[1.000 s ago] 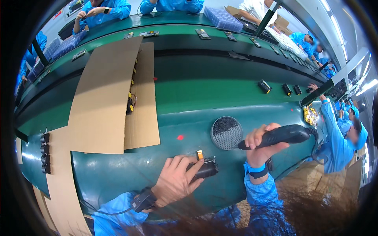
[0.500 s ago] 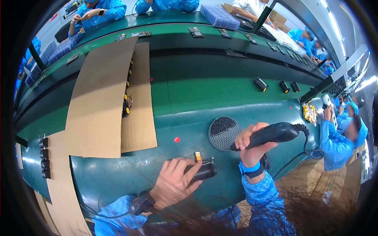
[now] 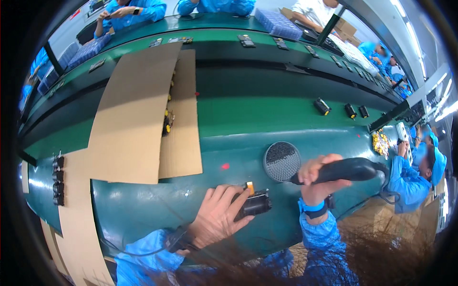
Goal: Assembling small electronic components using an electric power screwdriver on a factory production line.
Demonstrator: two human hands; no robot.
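My left hand [image 3: 220, 214] is closed around a black cylindrical housing [image 3: 255, 203] resting on the green bench, its fingers covering the left part. A short orange flex cable [image 3: 249, 187] sticks up from the housing's far side. In my right hand [image 3: 318, 180] is a black electric screwdriver [image 3: 347, 170], held nearly level with its cord end to the right. Its tip points left, at the near right rim of a round grey screw tray [image 3: 281, 172]; whether it touches the screws I cannot tell. Dark small screws [image 3: 281, 152] lie in the tray's far part.
Large cardboard sheets [image 3: 125, 114] lean at left, with yellow-and-black parts behind. Several black housings [image 3: 58, 181] stand in a row at far left, others [image 3: 322, 106] on the far right strip. A bag of yellow parts [image 3: 380, 143] sits near a co-worker [image 3: 410, 174]. Circuit boards [image 3: 246, 40] line the shelf.
The whole view has shifted, moving the scene slightly right. The screwdriver's cord end has dropped, so the tool lies flatter, its tip still at the tray. My left hand keeps holding the housing.
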